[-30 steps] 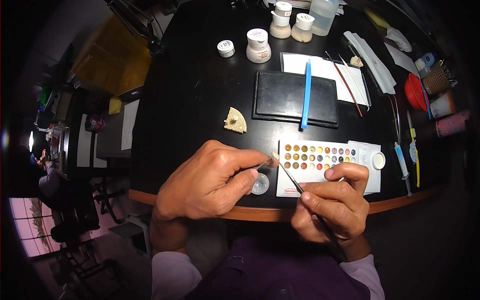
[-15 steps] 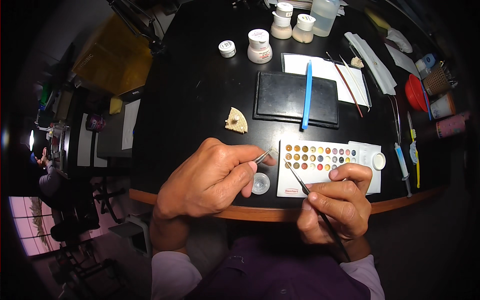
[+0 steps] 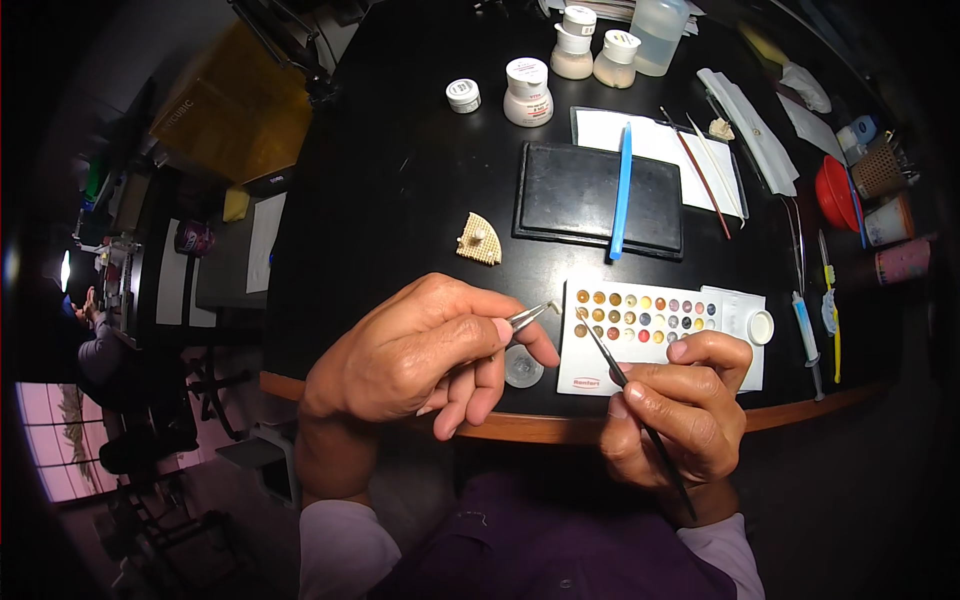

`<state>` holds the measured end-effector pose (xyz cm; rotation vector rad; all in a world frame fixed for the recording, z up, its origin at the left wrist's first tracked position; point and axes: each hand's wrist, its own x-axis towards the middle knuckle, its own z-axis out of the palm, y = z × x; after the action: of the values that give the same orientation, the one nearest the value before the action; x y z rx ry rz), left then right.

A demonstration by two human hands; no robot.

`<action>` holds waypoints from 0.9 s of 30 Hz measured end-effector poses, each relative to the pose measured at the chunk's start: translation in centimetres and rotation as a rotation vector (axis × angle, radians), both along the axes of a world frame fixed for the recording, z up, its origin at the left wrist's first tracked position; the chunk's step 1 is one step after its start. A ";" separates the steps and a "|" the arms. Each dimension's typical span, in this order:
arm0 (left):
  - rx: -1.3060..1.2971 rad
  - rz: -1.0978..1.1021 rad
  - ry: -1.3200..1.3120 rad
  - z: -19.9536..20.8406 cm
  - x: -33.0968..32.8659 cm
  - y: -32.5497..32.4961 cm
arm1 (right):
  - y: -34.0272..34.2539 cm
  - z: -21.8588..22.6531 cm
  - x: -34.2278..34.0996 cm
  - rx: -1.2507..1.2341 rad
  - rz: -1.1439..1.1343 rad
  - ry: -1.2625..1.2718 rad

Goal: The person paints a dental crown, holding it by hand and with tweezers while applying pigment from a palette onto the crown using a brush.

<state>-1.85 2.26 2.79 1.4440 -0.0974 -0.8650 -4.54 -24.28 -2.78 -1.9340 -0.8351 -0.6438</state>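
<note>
My left hand point(image 3: 410, 345) is closed around metal tweezers point(image 3: 526, 317), whose tips hold a tiny pale piece point(image 3: 554, 307), too small to identify. In my right hand point(image 3: 690, 410) is a fine dark-handled brush point(image 3: 657, 445), its tip at the left part of a white palette point(image 3: 588, 365) with rows of small coloured wells. The brush tip is close to the tweezered piece; whether they touch I cannot tell. Below my left fingers sits a small clear dish point(image 3: 523, 370), partly covered by them. Further off lies a wedge-shaped honeycomb tray point(image 3: 483, 246) with a small white peg.
A black slab point(image 3: 570, 195) bears a blue stick point(image 3: 622, 190). White-lidded jars point(image 3: 527, 100) and a clear bottle point(image 3: 660, 40) stand at the back. To the right are a syringe point(image 3: 805, 325), a red bowl point(image 3: 834, 190) and cups. The wooden table edge point(image 3: 530, 428) runs below my hands.
My left hand has turned slightly and its lower fingers have loosened and spread. The tweezer tips have shifted a little rightward, bringing the pale piece into clearer view. The right hand barely moved.
</note>
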 end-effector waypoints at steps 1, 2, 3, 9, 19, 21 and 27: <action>-0.024 -0.018 0.001 0.0 0.1 0.0 | 0.0 0.1 0.0 -0.005 -0.002 0.008; -0.023 -0.010 0.001 -0.1 0.1 0.1 | 0.1 0.0 0.0 -0.006 0.001 0.018; -0.021 -0.006 0.005 -0.2 0.1 0.1 | 0.1 -0.1 0.0 -0.005 0.009 0.017; 0.019 0.011 0.008 0.1 0.2 -0.1 | 0.5 0.0 0.1 -0.034 0.008 0.014; 0.041 0.004 -0.034 -0.4 0.1 0.2 | 1.0 -0.4 0.2 -0.073 -0.011 0.033; 0.032 0.006 -0.035 -0.3 0.1 0.1 | 0.9 -0.2 0.2 -0.085 -0.012 0.033; 0.012 0.019 -0.028 -0.6 -0.1 0.0 | 0.9 -0.4 0.3 -0.081 -0.012 0.028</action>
<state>-1.98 2.31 2.22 1.4664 -0.0995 -0.8316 -4.29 -23.34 -3.22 -2.0179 -0.8440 -0.5966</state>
